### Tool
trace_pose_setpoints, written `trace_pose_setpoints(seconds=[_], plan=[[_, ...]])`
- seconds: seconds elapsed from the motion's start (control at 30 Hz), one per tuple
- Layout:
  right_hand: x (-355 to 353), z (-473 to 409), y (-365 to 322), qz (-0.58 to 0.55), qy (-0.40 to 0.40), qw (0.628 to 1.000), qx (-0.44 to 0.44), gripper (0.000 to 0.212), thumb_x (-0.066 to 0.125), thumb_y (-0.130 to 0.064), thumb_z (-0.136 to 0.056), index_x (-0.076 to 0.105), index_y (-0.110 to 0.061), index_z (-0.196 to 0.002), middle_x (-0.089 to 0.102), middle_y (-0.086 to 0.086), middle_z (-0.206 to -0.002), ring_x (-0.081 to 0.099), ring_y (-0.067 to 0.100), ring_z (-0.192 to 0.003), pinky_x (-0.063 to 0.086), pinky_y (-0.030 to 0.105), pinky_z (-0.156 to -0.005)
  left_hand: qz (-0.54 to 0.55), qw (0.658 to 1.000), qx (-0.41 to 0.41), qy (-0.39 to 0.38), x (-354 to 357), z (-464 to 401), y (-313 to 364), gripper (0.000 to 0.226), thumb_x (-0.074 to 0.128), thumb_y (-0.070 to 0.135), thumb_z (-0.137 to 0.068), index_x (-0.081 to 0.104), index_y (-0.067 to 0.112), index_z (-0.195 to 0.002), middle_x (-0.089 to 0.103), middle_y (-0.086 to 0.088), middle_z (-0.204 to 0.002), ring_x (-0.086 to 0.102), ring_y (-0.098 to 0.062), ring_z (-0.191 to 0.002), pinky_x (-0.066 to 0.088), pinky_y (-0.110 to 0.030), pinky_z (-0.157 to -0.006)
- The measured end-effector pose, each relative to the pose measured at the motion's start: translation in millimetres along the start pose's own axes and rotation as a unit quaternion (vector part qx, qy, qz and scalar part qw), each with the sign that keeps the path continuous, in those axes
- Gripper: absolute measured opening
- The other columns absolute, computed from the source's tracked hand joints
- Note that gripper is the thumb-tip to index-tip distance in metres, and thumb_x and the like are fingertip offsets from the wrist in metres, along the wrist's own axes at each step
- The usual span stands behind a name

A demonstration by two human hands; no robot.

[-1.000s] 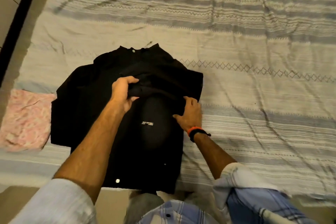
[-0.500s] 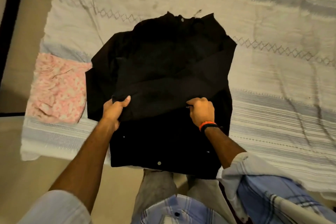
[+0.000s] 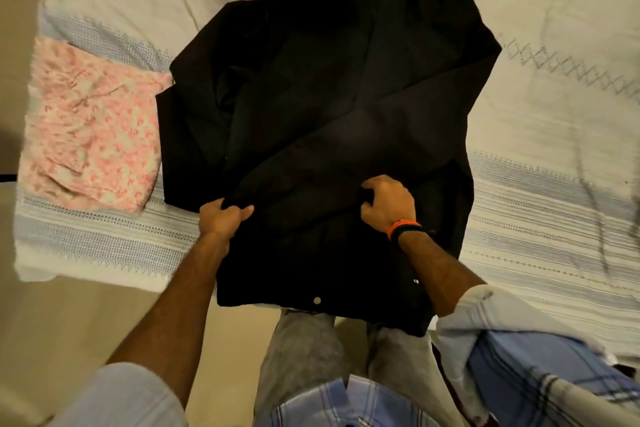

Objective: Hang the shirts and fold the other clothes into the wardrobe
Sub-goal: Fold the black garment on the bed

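A black buttoned shirt (image 3: 311, 87) lies spread on the bed, collar at the far end, hem hanging over the near edge. One sleeve is folded diagonally across its front. My left hand (image 3: 223, 218) grips the cuff end of that sleeve at the shirt's left side. My right hand (image 3: 386, 206), with an orange and black wristband, pinches the same sleeve's fabric near the middle of the shirt.
A folded pink floral cloth (image 3: 90, 135) lies on the bed left of the shirt. The bed (image 3: 554, 184) carries a white and blue striped sheet. A blue plaid garment (image 3: 540, 378) hangs over my right arm. Beige floor (image 3: 62, 329) lies at the lower left.
Both hands have drawn the folded sleeve across the shirt toward the near left. My left hand moved from the shirt's middle to its left edge. My view came closer over the bed.
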State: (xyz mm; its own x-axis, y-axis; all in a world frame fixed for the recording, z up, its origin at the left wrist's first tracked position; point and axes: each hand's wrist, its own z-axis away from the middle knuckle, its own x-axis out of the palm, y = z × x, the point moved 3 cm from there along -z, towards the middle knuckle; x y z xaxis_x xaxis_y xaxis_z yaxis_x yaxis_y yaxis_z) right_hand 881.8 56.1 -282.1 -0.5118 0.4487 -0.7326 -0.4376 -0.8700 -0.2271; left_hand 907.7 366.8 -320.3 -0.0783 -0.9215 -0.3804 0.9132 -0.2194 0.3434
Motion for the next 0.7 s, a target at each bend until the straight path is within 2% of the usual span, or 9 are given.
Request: trace_pose_setpoints(seconds=[0.07,0.13,0.2,0.3,0.43,0.57,0.7], plan=[[1,0,-2,-0.062,0.055,0.995,0.046,0.065,0.065,-0.018,-0.08,0.046,-0.01,-0.142,0.042,0.012,-0.145,0.045,0.031,-0.129,0.043,0.044,-0.106,-0.046,0.999,0.001,0.013,-3,-6,-2,0.034,0.081,0.014,-0.075,0.069,0.008,-0.107,0.07,-0.01,-0.105,0.067,-0.028,-0.097,0.056,-0.046,-0.091],[3,-4,-3,-0.052,0.071,0.993,0.079,0.079,0.066,-0.023,-0.081,0.031,-0.01,-0.151,0.022,0.016,-0.158,0.027,0.035,-0.142,0.033,0.048,-0.113,-0.095,0.995,0.005,0.019,-2,-10,-1,0.037,0.081,0.015,-0.075,0.068,0.006,-0.109,0.069,-0.011,-0.105,0.066,-0.028,-0.095,0.057,-0.046,-0.089],[11,-11,-2,-0.055,0.005,0.994,0.097,0.088,0.068,-0.03,-0.084,0.02,-0.01,-0.155,0.007,0.017,-0.163,0.016,0.035,-0.148,0.026,0.05,-0.118,-0.123,0.992,-0.001,0.019,-3,-14,-1,0.043,0.081,0.016,-0.076,0.065,0.004,-0.114,0.067,-0.011,-0.106,0.064,-0.029,-0.096,0.057,-0.046,-0.088],[15,-19,2,-0.052,-0.053,0.992,0.098,0.092,0.07,-0.031,-0.085,0.016,-0.008,-0.156,0.001,0.017,-0.164,0.013,0.035,-0.149,0.024,0.05,-0.119,-0.172,0.984,0.019,0.037,-3,-14,0,0.047,0.082,0.022,-0.074,0.066,0.004,-0.113,0.068,-0.014,-0.109,0.065,-0.032,-0.1,0.057,-0.046,-0.089],[7,-16,0,-0.103,-0.039,0.989,0.093,0.086,0.071,-0.024,-0.084,0.023,-0.008,-0.154,0.014,0.016,-0.162,0.021,0.034,-0.147,0.025,0.048,-0.12,-0.219,0.972,0.051,0.066,-5,3,2,0.049,0.082,0.025,-0.075,0.065,0.005,-0.117,0.068,-0.014,-0.114,0.063,-0.034,-0.109,0.052,-0.038,-0.096],[-13,2,-8,-0.157,0.0,0.986,0.058,0.073,0.072,-0.019,-0.083,0.038,-0.007,-0.146,0.041,0.015,-0.148,0.042,0.03,-0.135,0.037,0.04,-0.114,-0.2,0.977,0.058,0.054,-12,25,7,0.062,0.084,0.029,-0.073,0.06,0.007,-0.126,0.064,-0.014,-0.124,0.06,-0.033,-0.115,0.048,-0.037,-0.1],[-29,23,-19,-0.21,-0.004,0.977,0.034,0.063,0.074,-0.02,-0.082,0.047,-0.01,-0.138,0.056,0.01,-0.132,0.058,0.024,-0.117,0.049,0.037,-0.102,-0.164,0.983,0.063,0.044,-23,54,16,0.065,0.082,0.029,-0.076,0.056,0.008,-0.132,0.059,-0.013,-0.133,0.055,-0.032,-0.123,0.042,-0.034,-0.107]])
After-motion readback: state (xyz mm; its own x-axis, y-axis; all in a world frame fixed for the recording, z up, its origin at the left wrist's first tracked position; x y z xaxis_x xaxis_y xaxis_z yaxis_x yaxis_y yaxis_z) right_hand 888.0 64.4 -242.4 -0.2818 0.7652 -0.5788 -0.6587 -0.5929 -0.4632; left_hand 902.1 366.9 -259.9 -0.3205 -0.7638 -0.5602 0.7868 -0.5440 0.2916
